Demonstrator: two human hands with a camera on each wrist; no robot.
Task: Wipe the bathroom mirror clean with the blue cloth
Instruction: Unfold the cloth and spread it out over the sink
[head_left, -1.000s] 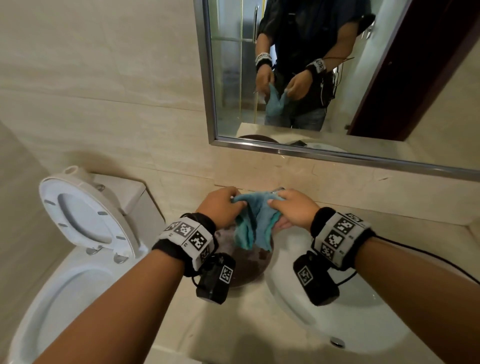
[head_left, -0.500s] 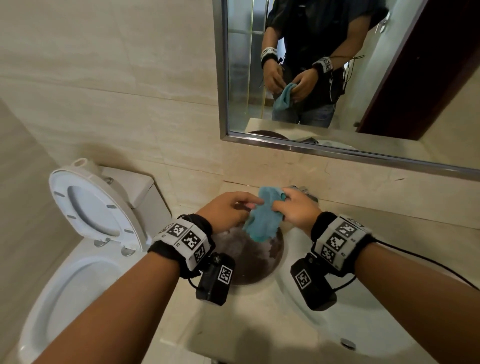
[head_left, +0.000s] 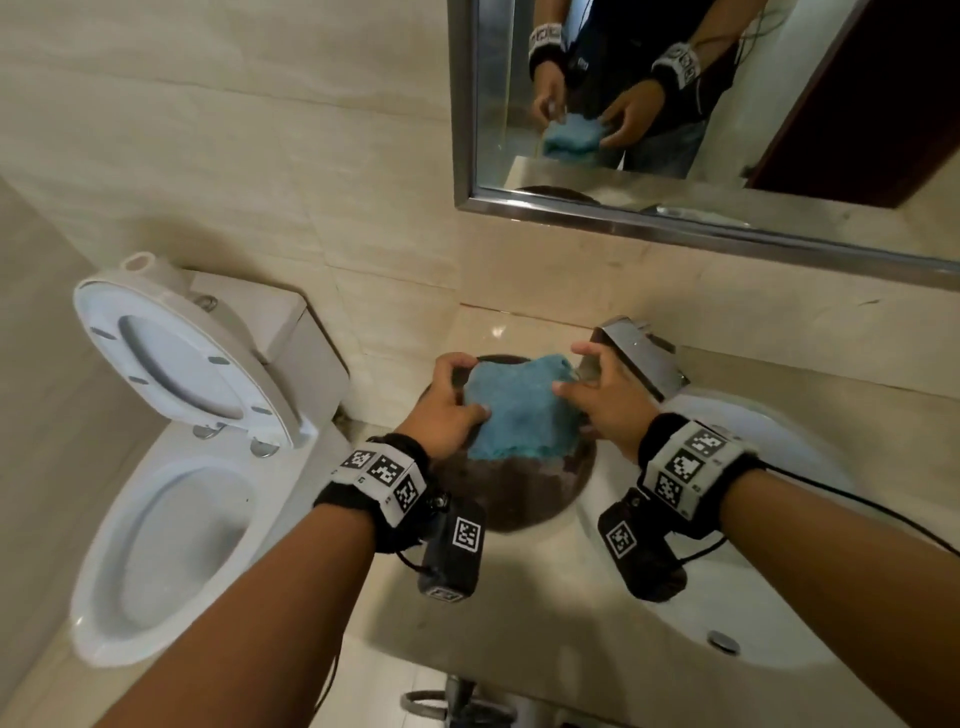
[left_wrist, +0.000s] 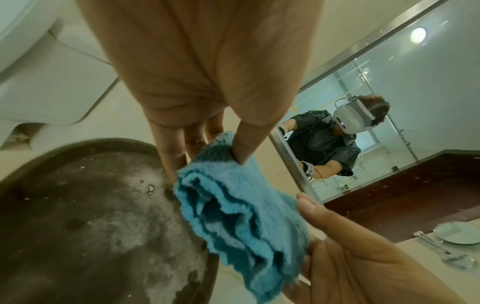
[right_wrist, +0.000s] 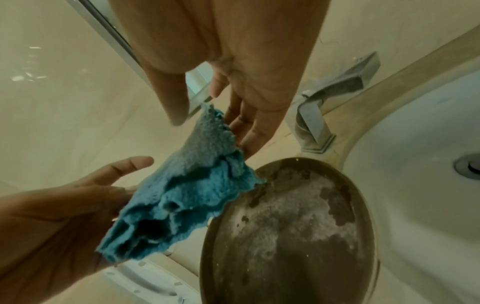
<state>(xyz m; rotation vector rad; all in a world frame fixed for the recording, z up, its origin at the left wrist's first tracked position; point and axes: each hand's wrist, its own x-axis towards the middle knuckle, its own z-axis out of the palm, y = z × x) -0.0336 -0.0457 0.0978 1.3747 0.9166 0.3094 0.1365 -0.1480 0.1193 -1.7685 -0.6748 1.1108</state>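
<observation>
The blue cloth (head_left: 519, 410) is spread between both hands above a dark round tray (head_left: 519, 493) on the counter. My left hand (head_left: 465, 389) pinches the cloth's left corner, and the left wrist view shows the thumb pressed into the pile (left_wrist: 241, 216) with fingers behind. My right hand (head_left: 576, 371) has spread, mostly straight fingers. In the right wrist view the cloth (right_wrist: 197, 185) lies against those fingers (right_wrist: 249, 131) while the thumb stands apart. The mirror (head_left: 779, 130) hangs on the wall above the counter, up and to the right, and reflects both hands and the cloth.
A toilet (head_left: 171, 467) with its seat raised stands to the left. The white sink basin (head_left: 779, 597) lies at the right, with a chrome faucet (head_left: 639, 358) just behind my right hand. The mirror's metal frame (head_left: 675, 228) runs above beige wall tile.
The cloth hung bunched between the two hands; now it is pulled out wider and flatter. My right hand's fingers have opened and spread. The view has tilted down.
</observation>
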